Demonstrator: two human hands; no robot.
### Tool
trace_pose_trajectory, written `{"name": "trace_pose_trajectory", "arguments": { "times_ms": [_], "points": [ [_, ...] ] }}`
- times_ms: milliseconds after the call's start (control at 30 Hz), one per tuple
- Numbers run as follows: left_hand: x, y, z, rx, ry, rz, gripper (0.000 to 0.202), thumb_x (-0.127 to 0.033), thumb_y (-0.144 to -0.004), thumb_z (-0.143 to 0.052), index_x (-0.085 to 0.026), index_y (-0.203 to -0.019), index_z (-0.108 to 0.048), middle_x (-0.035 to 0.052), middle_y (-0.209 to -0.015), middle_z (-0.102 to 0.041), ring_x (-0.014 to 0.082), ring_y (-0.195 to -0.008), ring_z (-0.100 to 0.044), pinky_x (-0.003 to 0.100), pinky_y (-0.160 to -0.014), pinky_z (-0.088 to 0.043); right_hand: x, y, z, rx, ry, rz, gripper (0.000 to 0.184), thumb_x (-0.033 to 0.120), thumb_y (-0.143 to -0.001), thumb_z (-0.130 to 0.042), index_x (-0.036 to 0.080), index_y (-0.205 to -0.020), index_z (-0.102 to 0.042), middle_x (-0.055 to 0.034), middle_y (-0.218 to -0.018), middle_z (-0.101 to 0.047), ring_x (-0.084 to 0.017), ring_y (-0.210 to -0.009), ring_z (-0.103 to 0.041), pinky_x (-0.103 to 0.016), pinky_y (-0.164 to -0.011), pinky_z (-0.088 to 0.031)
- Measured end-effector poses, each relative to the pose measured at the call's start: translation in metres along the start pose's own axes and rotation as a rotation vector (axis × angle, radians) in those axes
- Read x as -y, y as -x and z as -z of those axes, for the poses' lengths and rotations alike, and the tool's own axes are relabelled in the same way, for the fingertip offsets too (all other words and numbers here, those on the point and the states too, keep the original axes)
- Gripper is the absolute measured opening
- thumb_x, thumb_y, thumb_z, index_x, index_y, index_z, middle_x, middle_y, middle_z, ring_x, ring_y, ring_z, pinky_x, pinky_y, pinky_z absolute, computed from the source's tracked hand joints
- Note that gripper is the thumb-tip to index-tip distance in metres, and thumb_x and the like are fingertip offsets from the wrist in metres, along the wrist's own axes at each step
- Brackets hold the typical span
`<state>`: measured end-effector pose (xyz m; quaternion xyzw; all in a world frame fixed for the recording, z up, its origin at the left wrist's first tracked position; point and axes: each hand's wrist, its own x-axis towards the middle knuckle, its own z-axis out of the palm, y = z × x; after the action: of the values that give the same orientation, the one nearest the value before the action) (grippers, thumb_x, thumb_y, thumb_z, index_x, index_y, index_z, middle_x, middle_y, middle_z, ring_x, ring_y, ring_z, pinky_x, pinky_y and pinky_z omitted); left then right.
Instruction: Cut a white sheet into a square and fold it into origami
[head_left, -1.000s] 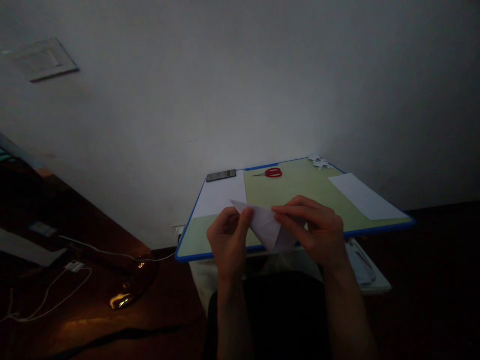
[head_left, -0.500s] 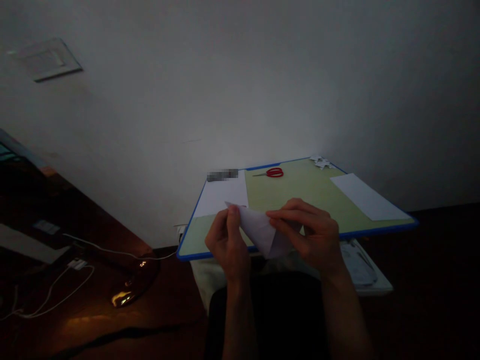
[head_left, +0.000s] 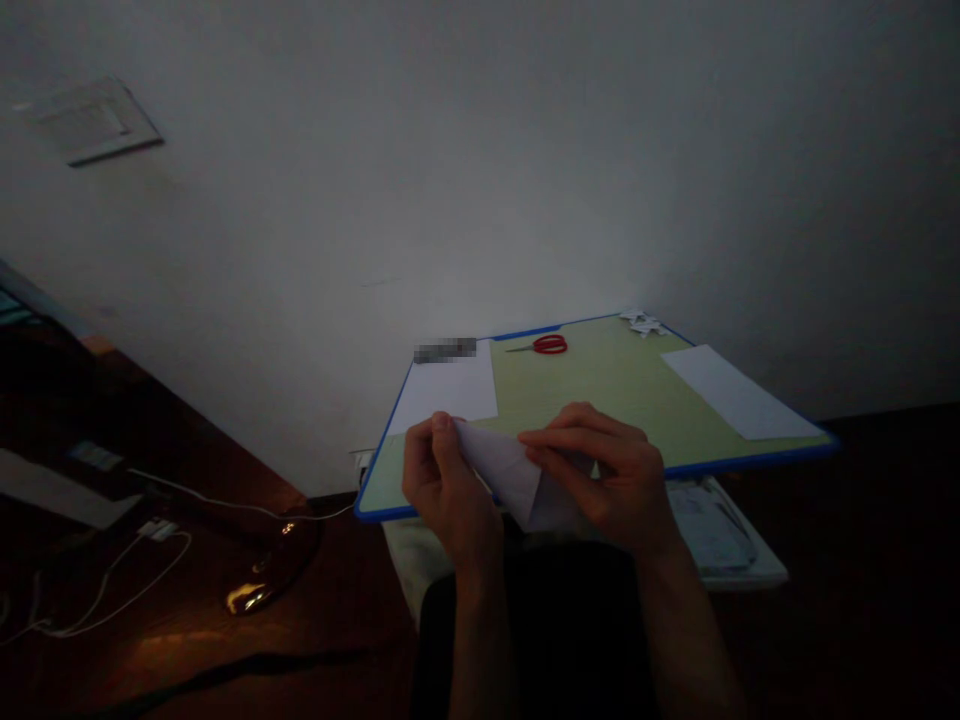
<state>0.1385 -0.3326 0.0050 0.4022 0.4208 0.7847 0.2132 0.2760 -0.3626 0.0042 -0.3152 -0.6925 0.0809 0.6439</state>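
Note:
A folded white paper (head_left: pixel 504 474) with a pointed lower tip is held in the air just above the near edge of a green board with a blue rim (head_left: pixel 600 385). My left hand (head_left: pixel 444 490) pinches the paper's upper left corner with thumb and fingers closed. The fingers of my right hand (head_left: pixel 604 472) are pressed on the paper's right side. Both forearms rise from the bottom of the view.
On the board lie a white sheet (head_left: pixel 448 394) at the left, a long white strip (head_left: pixel 736 391) at the right, red-handled scissors (head_left: pixel 546 345) and small paper scraps (head_left: pixel 641 323) at the far edge. White cables (head_left: pixel 150 540) run over the dark surface to the left.
Both hands and the paper have shifted slightly left and nearer to me. My left thumb has slid up to the paper's upper corner.

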Motion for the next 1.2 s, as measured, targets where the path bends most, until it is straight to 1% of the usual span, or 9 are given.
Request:
{"name": "trace_pose_trajectory", "arguments": {
  "times_ms": [100,200,333,533,700,833,967,1033,1200],
  "points": [
    [0.002,0.004,-0.002,0.038,-0.117,-0.039,0.028,-0.041,-0.101,-0.062,-0.019,-0.083,-0.062,-0.0052,-0.065,-0.052,0.0098,-0.056,-0.047,0.019,-0.049,-0.035,0.000,0.000,0.001,-0.026,0.013,-0.015,0.020,0.012,-0.094,-0.073,0.026,-0.106,-0.082,-0.0013,-0.085,-0.072,-0.017,-0.079,-0.066,-0.034,-0.072,-0.054],
    [0.005,0.006,-0.002,0.048,-0.195,-0.085,0.028,-0.041,-0.103,-0.059,-0.019,-0.085,-0.060,-0.0063,-0.060,-0.048,0.0095,-0.051,-0.044,0.019,-0.045,-0.031,-0.001,0.001,0.003,-0.028,0.033,-0.013,0.020,0.012,-0.094,-0.074,0.026,-0.106,-0.082,-0.0013,-0.084,-0.072,-0.017,-0.078,-0.066,-0.034,-0.072,-0.053],
    [0.008,0.005,-0.001,0.039,-0.292,-0.181,0.025,-0.037,-0.105,-0.055,-0.019,-0.088,-0.061,-0.0056,-0.060,-0.052,0.0097,-0.050,-0.046,0.021,-0.046,-0.032,-0.003,0.001,0.003,-0.029,0.067,-0.005,0.019,0.011,-0.093,-0.074,0.025,-0.104,-0.082,-0.0016,-0.084,-0.073,-0.017,-0.078,-0.066,-0.034,-0.074,-0.053],
    [0.011,0.000,0.004,-0.023,-0.350,-0.297,0.018,-0.031,-0.100,-0.063,-0.018,-0.087,-0.064,-0.0045,-0.062,-0.057,0.0110,-0.052,-0.050,0.022,-0.049,-0.037,-0.003,0.000,0.000,-0.033,0.079,0.008,0.019,0.013,-0.093,-0.074,0.026,-0.104,-0.083,-0.0010,-0.082,-0.073,-0.018,-0.077,-0.065,-0.035,-0.073,-0.054],
    [0.014,0.000,0.004,-0.025,-0.302,-0.274,0.021,-0.036,-0.100,-0.064,-0.019,-0.087,-0.063,-0.0063,-0.060,-0.051,0.0101,-0.050,-0.043,0.022,-0.048,-0.034,-0.002,0.000,0.000,-0.037,0.074,-0.003,0.019,0.015,-0.093,-0.074,0.028,-0.103,-0.083,-0.0010,-0.081,-0.074,-0.018,-0.076,-0.066,-0.035,-0.072,-0.054],
    [0.012,0.002,0.000,-0.044,-0.200,-0.190,0.036,-0.049,-0.103,-0.058,-0.021,-0.081,-0.057,-0.0059,-0.063,-0.045,0.0108,-0.054,-0.041,0.021,-0.048,-0.033,-0.002,-0.001,-0.002,-0.055,0.089,-0.002,0.018,0.015,-0.093,-0.074,0.028,-0.103,-0.083,-0.0015,-0.082,-0.075,-0.019,-0.077,-0.067,-0.036,-0.071,-0.054],
    [0.012,0.004,-0.003,0.079,-0.146,-0.064,0.049,-0.057,-0.106,-0.047,-0.021,-0.073,-0.049,-0.0041,-0.066,-0.045,0.0123,-0.059,-0.043,0.023,-0.053,-0.036,0.000,-0.002,-0.004,-0.122,0.107,-0.016,0.019,0.013,-0.094,-0.073,0.026,-0.103,-0.083,-0.0021,-0.084,-0.075,-0.019,-0.078,-0.067,-0.037,-0.073,-0.053],
    [0.011,0.005,-0.004,0.123,-0.177,-0.074,0.051,-0.057,-0.106,-0.048,-0.022,-0.069,-0.045,-0.0046,-0.062,-0.043,0.0123,-0.057,-0.041,0.024,-0.051,-0.034,0.001,-0.002,-0.004,-0.132,0.105,-0.027,0.019,0.012,-0.095,-0.073,0.026,-0.103,-0.083,-0.0022,-0.086,-0.075,-0.018,-0.079,-0.067,-0.037,-0.073,-0.053],
    [0.010,0.003,-0.002,0.124,-0.313,-0.189,0.049,-0.050,-0.107,-0.049,-0.022,-0.067,-0.043,-0.0064,-0.055,-0.042,0.0117,-0.051,-0.039,0.025,-0.049,-0.027,0.002,-0.001,-0.005,-0.116,0.095,-0.048,0.018,0.012,-0.094,-0.074,0.026,-0.102,-0.082,-0.0016,-0.085,-0.074,-0.018,-0.079,-0.066,-0.037,-0.074,-0.052]
  ]
}}
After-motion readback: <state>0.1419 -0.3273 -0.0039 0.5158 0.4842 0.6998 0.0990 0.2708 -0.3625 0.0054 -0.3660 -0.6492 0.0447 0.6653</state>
